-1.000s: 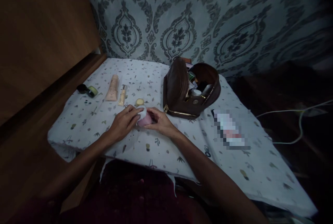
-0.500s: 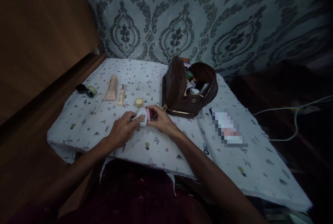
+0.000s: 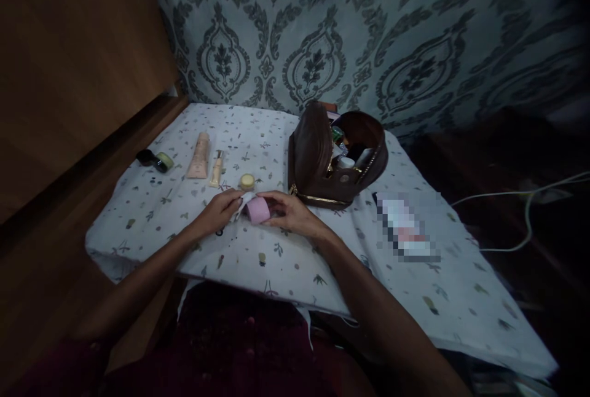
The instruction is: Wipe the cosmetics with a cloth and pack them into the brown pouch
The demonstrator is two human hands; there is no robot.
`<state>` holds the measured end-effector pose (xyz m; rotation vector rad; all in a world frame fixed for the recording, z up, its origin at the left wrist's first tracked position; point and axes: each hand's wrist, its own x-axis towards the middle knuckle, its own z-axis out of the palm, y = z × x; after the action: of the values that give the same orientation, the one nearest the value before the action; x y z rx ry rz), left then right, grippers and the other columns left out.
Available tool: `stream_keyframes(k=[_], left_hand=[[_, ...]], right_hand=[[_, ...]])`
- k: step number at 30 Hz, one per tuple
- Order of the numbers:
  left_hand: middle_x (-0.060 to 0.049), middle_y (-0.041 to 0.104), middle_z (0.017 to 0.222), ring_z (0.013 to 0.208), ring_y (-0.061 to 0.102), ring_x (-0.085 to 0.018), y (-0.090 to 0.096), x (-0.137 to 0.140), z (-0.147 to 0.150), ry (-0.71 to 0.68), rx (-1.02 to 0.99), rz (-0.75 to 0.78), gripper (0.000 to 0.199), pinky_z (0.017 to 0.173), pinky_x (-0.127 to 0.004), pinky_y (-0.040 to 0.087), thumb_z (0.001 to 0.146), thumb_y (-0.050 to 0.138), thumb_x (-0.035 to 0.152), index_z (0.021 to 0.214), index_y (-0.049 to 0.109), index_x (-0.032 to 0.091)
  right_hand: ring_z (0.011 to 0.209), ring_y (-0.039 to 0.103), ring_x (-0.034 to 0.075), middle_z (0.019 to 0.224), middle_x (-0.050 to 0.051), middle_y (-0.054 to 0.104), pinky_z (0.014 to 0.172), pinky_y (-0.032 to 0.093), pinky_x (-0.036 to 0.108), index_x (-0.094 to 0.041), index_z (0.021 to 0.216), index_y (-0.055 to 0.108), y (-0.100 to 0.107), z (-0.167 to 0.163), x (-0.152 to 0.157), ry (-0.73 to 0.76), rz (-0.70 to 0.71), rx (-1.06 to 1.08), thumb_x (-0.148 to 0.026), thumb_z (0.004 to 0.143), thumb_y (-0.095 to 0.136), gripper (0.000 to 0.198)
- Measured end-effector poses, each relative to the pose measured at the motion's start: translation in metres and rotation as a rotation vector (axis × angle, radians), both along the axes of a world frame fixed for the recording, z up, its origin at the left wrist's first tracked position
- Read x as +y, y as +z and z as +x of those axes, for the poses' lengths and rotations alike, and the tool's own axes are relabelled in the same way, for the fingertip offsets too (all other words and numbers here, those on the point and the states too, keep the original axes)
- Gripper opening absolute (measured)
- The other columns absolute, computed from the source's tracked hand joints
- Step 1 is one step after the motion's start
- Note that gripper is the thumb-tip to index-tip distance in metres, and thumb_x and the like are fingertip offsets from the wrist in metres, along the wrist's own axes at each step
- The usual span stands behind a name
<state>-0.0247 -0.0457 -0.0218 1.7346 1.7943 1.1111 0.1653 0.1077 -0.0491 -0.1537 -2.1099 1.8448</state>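
Mid-frame, a pink jar (image 3: pixel 257 211) was clasped by the inward-turned right hand (image 3: pixel 291 215), a white wipe (image 3: pixel 243 203) pinched between the fingers (image 3: pixel 233 194) of the left hand (image 3: pixel 218 211).

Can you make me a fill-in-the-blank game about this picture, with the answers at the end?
1. The right hand grips a small cylindrical container coloured ____.
2. The left hand pinches a crumpled cloth-like piece coloured ____.
3. The brown leather-look bag with gold-coloured zips is not closed but ____.
4. In the picture, the big beige squeeze tube lies to the ____ of the slim yellowish tube.
Missing words: pink; white; open; left.
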Motion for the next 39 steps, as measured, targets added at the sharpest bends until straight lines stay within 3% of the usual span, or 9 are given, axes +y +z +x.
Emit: stream_keyframes(k=[8, 15, 20, 27, 31, 35, 39], left_hand=[[0.003, 0.053, 0.059, 0.056, 0.047, -0.012, 0.004, -0.001, 0.003, 0.052, -0.351, -0.191, 0.033, 0.055, -0.023, 0.037, 0.086, 0.053, 0.047, 0.070, 0.055, 0.019], [0.005, 0.055, 0.051, 0.040, 0.037, -0.007, 0.011, -0.008, 0.024, 0.111, -0.734, -0.414, 0.044, 0.039, -0.020, 0.021, 0.075, 0.068, 0.061, 0.078, 0.059, 0.018], [0.004, 0.055, 0.051, 0.036, 0.032, -0.004, 0.017, -0.008, 0.039, 0.083, -0.886, -0.404, 0.054, 0.037, -0.021, 0.019, 0.069, 0.073, 0.066, 0.081, 0.063, 0.014], [0.005, 0.053, 0.055, 0.046, 0.038, -0.006, 0.029, -0.013, 0.042, 0.149, -0.769, -0.206, 0.044, 0.043, -0.020, 0.027, 0.077, 0.069, 0.059, 0.073, 0.062, 0.015], [0.005, 0.054, 0.060, 0.050, 0.040, -0.008, 0.034, -0.012, 0.036, 0.204, -0.647, -0.099, 0.036, 0.047, -0.021, 0.030, 0.085, 0.062, 0.052, 0.083, 0.064, 0.016], [0.003, 0.056, 0.067, 0.060, 0.048, -0.012, 0.034, -0.010, 0.031, 0.237, -0.447, 0.008, 0.032, 0.057, -0.023, 0.038, 0.087, 0.055, 0.047, 0.089, 0.065, 0.016], [0.000, 0.061, 0.075, 0.073, 0.054, -0.016, 0.033, -0.013, 0.031, 0.239, -0.235, 0.065, 0.027, 0.070, -0.026, 0.043, 0.089, 0.053, 0.040, 0.088, 0.066, 0.017]], right_hand=[[0.100, 0.067, 0.019, 0.116, 0.005, 0.069, 0.094, 0.055, 0.038, -0.022, 0.116, 0.066, -0.005, -0.006, -0.009, -0.050, -0.172, -0.021, -0.034, 0.058, 0.094, 0.065], [0.104, 0.066, 0.021, 0.110, 0.003, 0.067, 0.092, 0.055, 0.036, -0.025, 0.104, 0.059, 0.002, -0.009, -0.009, -0.256, -0.212, 0.047, -0.045, 0.053, 0.095, 0.066], [0.097, 0.064, 0.020, 0.100, 0.000, 0.065, 0.084, 0.055, 0.034, -0.025, 0.096, 0.054, 0.003, -0.010, -0.010, -0.325, -0.167, 0.062, -0.048, 0.052, 0.095, 0.065], [0.101, 0.063, 0.021, 0.104, 0.002, 0.064, 0.082, 0.054, 0.033, -0.025, 0.099, 0.055, 0.006, -0.010, -0.011, -0.327, -0.132, 0.080, -0.046, 0.052, 0.095, 0.065], [0.105, 0.063, 0.022, 0.108, 0.003, 0.065, 0.082, 0.055, 0.034, -0.026, 0.104, 0.058, 0.006, -0.009, -0.013, -0.256, -0.121, 0.066, -0.045, 0.054, 0.094, 0.065], [0.107, 0.064, 0.022, 0.112, 0.003, 0.066, 0.085, 0.055, 0.035, -0.026, 0.107, 0.060, 0.009, -0.008, -0.016, -0.154, -0.179, 0.065, -0.043, 0.055, 0.094, 0.064], [0.108, 0.064, 0.021, 0.116, 0.003, 0.066, 0.088, 0.054, 0.034, -0.027, 0.108, 0.061, 0.014, -0.007, -0.017, -0.186, -0.275, 0.097, -0.041, 0.054, 0.095, 0.065]])
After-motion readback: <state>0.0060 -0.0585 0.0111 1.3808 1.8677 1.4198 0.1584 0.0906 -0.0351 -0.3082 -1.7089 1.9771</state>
